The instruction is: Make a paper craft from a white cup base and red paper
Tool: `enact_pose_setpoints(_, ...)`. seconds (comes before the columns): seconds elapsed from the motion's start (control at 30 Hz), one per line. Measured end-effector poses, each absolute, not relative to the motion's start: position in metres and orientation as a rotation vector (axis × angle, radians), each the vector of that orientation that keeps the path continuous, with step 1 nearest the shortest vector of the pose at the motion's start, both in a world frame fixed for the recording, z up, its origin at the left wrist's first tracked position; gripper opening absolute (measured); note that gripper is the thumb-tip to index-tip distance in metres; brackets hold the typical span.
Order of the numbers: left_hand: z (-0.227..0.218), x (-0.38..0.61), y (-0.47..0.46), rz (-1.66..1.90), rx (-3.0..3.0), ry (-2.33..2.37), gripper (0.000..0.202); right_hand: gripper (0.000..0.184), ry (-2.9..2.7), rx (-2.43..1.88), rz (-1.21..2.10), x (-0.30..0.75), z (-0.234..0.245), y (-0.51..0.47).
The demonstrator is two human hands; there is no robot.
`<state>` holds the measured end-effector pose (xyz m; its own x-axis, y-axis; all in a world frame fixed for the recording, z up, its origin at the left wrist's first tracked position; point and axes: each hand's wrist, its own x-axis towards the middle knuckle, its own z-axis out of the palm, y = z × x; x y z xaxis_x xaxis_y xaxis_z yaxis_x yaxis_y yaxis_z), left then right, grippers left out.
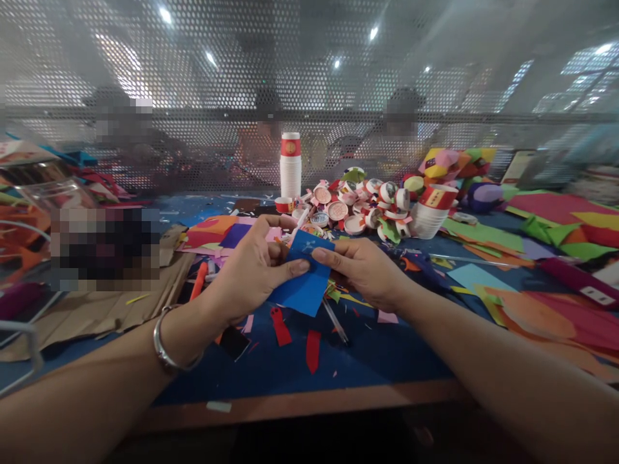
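Note:
A blue paper sheet (304, 283) is held above the blue-covered table (271, 367) between both hands. My left hand (251, 267) pinches its upper left edge with thumb and fingers closed; a silver bracelet sits on that wrist. My right hand (362, 267) grips the sheet's right side, thumb on top. A white line is drawn on the sheet near its top. Red paper scraps (313, 351) lie on the table just below the sheet.
A stack of white and red paper cups (291, 164) stands at the back, beside a pile of decorated cups (367, 203). Coloured paper sheets (541, 303) cover the right side, brown cardboard (97, 309) the left. A perforated metal screen (309, 96) rises behind, with people beyond it.

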<state>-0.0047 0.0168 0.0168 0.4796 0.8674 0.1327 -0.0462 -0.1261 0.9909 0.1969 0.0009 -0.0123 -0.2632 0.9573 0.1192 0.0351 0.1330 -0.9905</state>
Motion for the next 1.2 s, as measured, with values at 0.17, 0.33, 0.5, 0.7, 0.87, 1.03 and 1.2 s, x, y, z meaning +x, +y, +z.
enact_pose_setpoints(0.17,0.019,-0.006,0.016,0.900,1.492,0.779,0.059,0.055,-1.454,-0.934,1.313,0.191,-0.008,-0.001)
enact_pose_setpoints(0.33,0.021,-0.006,0.016,0.879,1.461,0.810,0.059,0.053,-1.409,-0.871,1.373,0.187,-0.006,-0.001)
enact_pose_setpoints(0.5,0.022,-0.004,0.017,0.846,1.431,0.777,0.051,0.050,-1.381,-0.920,1.394,0.189,-0.012,0.002)
enact_pose_setpoints(0.7,0.023,-0.005,0.019,0.812,1.392,0.736,0.047,0.049,-1.392,-0.950,1.386,0.192,-0.019,0.006)
enact_pose_setpoints(0.87,0.021,-0.008,0.021,0.787,1.391,0.723,0.044,0.047,-1.457,-0.973,1.332,0.196,-0.023,0.008)
enact_pose_setpoints(1.03,0.018,-0.009,0.021,0.719,1.400,0.732,0.048,0.048,-1.531,-0.994,1.297,0.198,-0.024,0.008)
enact_pose_setpoints(1.2,0.022,-0.016,0.030,0.676,1.423,0.790,0.045,0.051,-1.539,-1.040,1.196,0.198,-0.019,0.007)
